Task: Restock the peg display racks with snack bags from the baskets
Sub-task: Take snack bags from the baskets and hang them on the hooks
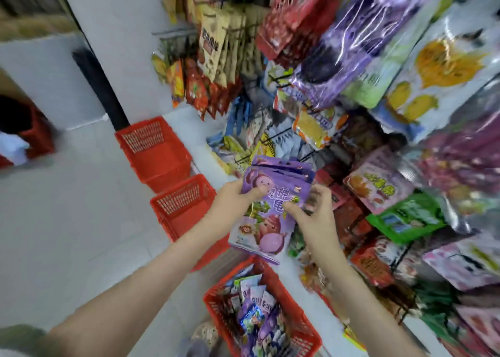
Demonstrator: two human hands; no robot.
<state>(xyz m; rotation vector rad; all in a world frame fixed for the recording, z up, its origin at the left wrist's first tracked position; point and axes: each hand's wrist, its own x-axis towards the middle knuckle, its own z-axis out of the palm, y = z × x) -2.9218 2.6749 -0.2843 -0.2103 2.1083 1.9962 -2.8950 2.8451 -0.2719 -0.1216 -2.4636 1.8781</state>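
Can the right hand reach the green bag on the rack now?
Probably yes: the green bag hangs uncovered near the right hand, but that hand pinches the purple bags and must release them first.

- Purple foil snack-bag stack (270,202) sitting between left hand (232,197) and right hand (315,216), above red plastic mesh basket (292,291) holding loose bags (254,316).
- Two more red mesh baskets (184,202) lying behind it; wire peg rack (176,32) standing right.

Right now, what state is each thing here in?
Purple snack bag stack, held up, fanned.
Left hand, gripping the stack.
Right hand, pinching the stack too.
Nearest red basket, partly filled with bags.
Middle red basket, no bags visible.
Far red basket, no bags visible.
Peg racks, crowded with hanging bags.
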